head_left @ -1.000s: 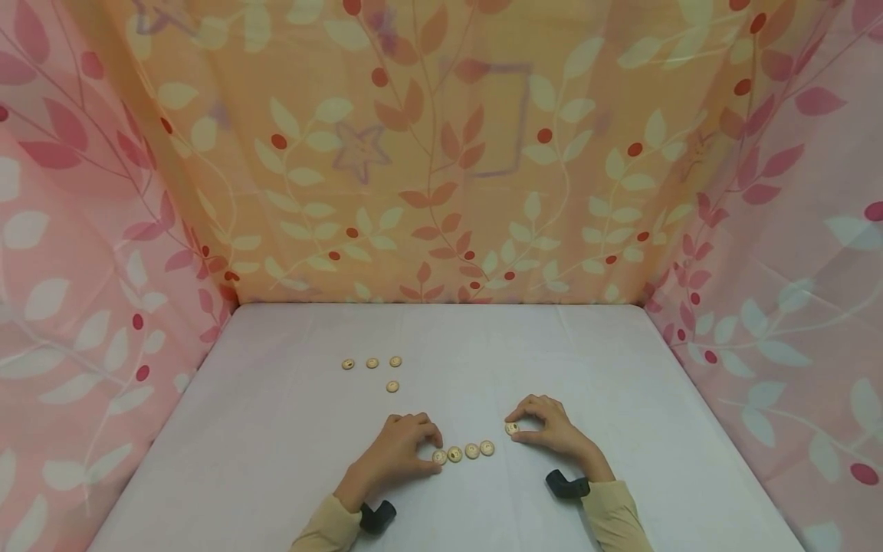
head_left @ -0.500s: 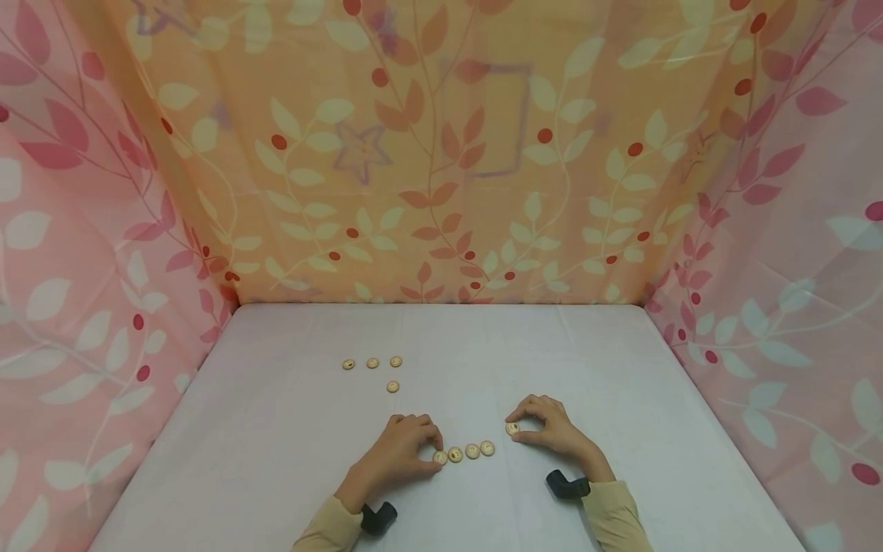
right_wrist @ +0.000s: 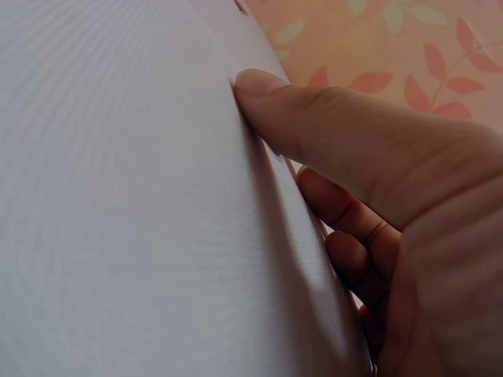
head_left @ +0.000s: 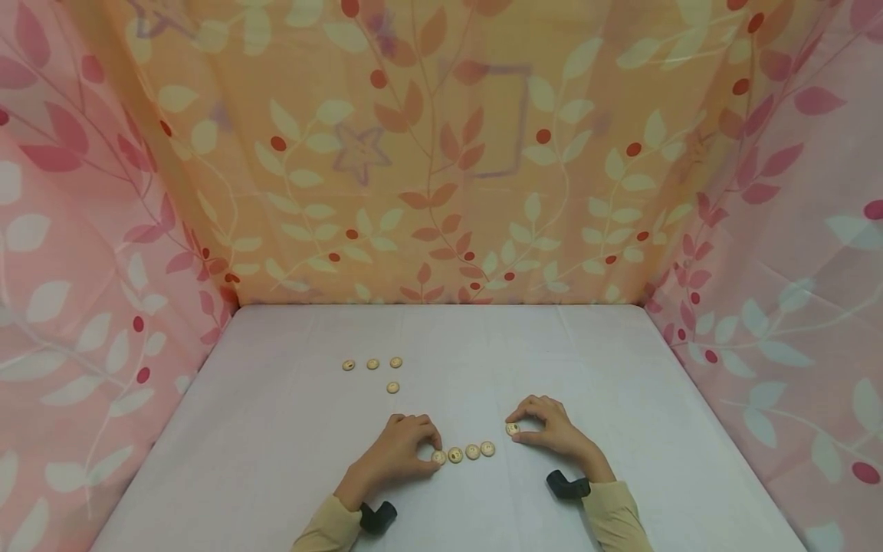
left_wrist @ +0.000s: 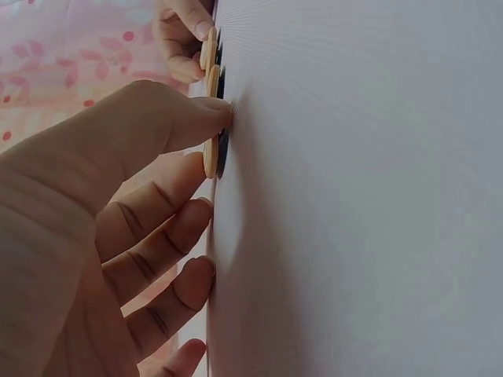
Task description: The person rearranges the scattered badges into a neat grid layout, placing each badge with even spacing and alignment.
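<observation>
Between the thumb and index finger of my left hand [head_left: 403,443] is a small round wooden disc [head_left: 438,458], pinched by its edges as it lies on the white tabletop. It is the left end of a short row with a dark-marked disc [head_left: 455,455] and two paler discs, a middle one [head_left: 472,452] and a right-end one [head_left: 488,449]. Right of that row and a little farther back, my right hand [head_left: 552,431] pinches another dark-marked disc [head_left: 513,429]. The thumb hides that disc in the right wrist view. Disc edges [left_wrist: 211,157] show beside the left thumb in the left wrist view.
Farther back on the left of the white table [head_left: 572,353] lie three discs in a line, including a middle disc [head_left: 372,364], with a single disc [head_left: 393,388] in front of them. Leaf-patterned cloth [head_left: 428,153] closes in the back and both sides.
</observation>
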{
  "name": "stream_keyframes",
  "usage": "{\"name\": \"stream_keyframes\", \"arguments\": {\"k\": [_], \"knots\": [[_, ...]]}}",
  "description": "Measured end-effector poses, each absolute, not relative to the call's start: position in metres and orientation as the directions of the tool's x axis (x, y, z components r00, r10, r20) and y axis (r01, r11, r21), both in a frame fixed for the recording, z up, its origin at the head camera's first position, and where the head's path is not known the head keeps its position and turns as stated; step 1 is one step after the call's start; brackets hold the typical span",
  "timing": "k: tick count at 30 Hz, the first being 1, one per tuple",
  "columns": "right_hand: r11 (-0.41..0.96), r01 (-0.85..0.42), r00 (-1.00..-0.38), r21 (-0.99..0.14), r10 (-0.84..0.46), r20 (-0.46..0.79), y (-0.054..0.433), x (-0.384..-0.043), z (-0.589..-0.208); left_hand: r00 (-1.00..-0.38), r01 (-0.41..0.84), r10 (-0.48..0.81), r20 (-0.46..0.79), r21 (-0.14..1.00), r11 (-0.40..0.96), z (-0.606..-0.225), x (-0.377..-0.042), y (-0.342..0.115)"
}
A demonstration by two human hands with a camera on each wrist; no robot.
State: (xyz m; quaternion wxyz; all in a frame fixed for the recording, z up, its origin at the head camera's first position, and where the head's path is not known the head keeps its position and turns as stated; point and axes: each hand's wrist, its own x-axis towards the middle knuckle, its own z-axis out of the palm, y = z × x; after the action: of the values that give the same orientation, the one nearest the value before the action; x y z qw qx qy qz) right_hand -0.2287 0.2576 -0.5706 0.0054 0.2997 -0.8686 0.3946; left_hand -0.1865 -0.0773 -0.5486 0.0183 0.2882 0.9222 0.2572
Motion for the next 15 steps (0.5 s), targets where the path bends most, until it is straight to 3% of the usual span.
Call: {"name": "stream_keyframes", "arguments": {"k": [15], "knots": [[0.509,-0.534,-0.814,-0.675,-0.525,0.248,0.2588,-0.2298,-0.5707,-0.854,0.486,0.509,0.104,0.504,0.713,-0.5474,-0.1911,-0.0851]]}}
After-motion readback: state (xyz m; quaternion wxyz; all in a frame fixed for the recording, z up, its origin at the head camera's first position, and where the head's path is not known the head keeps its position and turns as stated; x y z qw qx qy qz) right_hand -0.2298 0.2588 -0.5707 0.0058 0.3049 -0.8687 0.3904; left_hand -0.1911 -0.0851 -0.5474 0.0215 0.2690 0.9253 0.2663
